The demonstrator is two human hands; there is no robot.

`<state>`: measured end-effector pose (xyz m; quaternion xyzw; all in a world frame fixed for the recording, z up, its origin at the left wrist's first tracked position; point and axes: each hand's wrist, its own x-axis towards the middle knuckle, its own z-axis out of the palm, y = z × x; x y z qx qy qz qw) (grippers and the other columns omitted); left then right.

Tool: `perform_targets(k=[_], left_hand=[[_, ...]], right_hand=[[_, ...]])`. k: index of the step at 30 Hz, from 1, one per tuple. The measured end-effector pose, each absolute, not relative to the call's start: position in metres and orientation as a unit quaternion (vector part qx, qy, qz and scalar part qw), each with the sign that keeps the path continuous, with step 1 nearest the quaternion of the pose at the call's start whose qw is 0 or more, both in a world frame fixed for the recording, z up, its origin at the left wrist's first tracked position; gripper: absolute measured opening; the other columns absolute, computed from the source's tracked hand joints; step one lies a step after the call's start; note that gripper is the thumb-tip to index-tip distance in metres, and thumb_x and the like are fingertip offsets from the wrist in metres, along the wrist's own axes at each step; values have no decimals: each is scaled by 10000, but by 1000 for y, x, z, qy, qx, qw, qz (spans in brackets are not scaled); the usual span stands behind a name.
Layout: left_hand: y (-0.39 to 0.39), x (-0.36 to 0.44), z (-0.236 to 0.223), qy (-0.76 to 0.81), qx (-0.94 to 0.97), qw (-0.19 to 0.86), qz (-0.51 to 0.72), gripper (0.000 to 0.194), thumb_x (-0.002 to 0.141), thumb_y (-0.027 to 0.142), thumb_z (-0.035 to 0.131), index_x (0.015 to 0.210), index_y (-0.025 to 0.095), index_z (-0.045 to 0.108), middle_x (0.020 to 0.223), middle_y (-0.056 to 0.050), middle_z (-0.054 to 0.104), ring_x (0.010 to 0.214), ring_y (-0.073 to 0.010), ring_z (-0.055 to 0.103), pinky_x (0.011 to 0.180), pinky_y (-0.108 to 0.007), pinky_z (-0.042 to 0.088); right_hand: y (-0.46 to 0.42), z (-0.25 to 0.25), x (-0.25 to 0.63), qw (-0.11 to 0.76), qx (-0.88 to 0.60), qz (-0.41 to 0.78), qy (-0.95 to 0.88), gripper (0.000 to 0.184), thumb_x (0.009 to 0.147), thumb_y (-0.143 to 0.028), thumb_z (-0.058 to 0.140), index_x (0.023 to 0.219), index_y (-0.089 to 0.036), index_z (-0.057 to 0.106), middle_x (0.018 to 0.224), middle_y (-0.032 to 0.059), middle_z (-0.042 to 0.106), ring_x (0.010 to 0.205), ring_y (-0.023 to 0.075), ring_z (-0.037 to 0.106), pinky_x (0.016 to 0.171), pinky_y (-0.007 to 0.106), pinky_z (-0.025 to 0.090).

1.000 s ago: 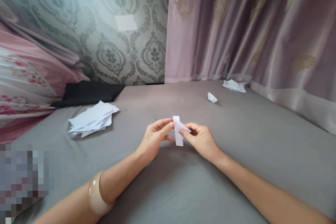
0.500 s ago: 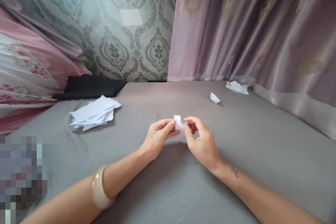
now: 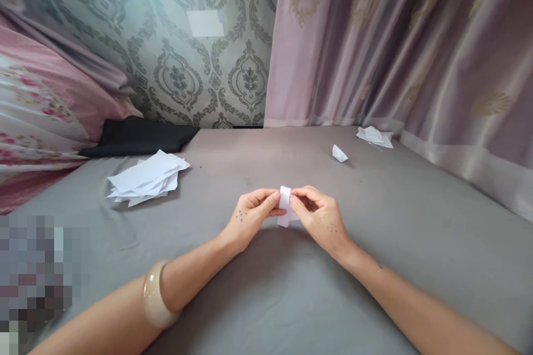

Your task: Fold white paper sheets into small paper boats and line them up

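A small folded piece of white paper (image 3: 285, 196) is held up between my two hands, over the middle of the grey sheet. My left hand (image 3: 253, 213) pinches its left edge between thumb and fingers; a pale bangle sits on that forearm. On the other side my right hand (image 3: 322, 216) is closed with thumb and fingertips on the paper's right edge. A lower flap of the paper hangs below the fingers, and part of it is hidden behind my right thumb.
A stack of white paper sheets (image 3: 150, 177) lies to the left, in front of a folded black cloth (image 3: 141, 136). One folded paper piece (image 3: 339, 153) rests at the right, with more papers (image 3: 375, 136) near the curtain (image 3: 333, 66). The grey sheet (image 3: 416, 222) spreads all round.
My right fingers have closed onto the paper's right edge, where they were looser and slightly apart before. The paper's lower flap now shows more clearly beneath the hands.
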<state>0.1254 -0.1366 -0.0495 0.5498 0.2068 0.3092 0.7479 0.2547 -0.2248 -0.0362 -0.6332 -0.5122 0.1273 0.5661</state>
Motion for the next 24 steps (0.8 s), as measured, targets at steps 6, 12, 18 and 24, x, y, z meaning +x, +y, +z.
perform_targets(k=[6,12,18,24], left_hand=[[-138,125,-49,209,557,747,295,269,798,377,667,921,144,719,865,-55,701,843,-167,644,848,-344,537],[-139,125,-51,202,543,758,300,249,802,367,668,935,163,722,837,-31,677,798,-138,624,815,-334,553],[-141,125,-50,211,527,763,309,226,783,347,692,916,168,730,771,-13,636,745,-116,598,773,-321,567],[-141,124,-46,208,522,770,302,227,794,343,680,917,160,734,804,-35,662,776,-135,611,772,-317,562]], right_hand=[[-225,-36,254,566,-624,84,-532,90,813,-272,597,798,-206,657,770,11,617,568,100,510,524,239,429],[-227,-35,250,565,-624,51,-538,62,833,-219,587,824,-222,648,758,-11,614,563,91,492,541,237,422],[-229,-34,249,556,-610,12,-565,95,847,-170,568,838,-223,646,784,-6,621,585,93,500,573,242,445],[-231,-36,250,510,-607,-51,-607,177,880,-134,512,932,-228,652,858,22,636,729,120,582,667,253,480]])
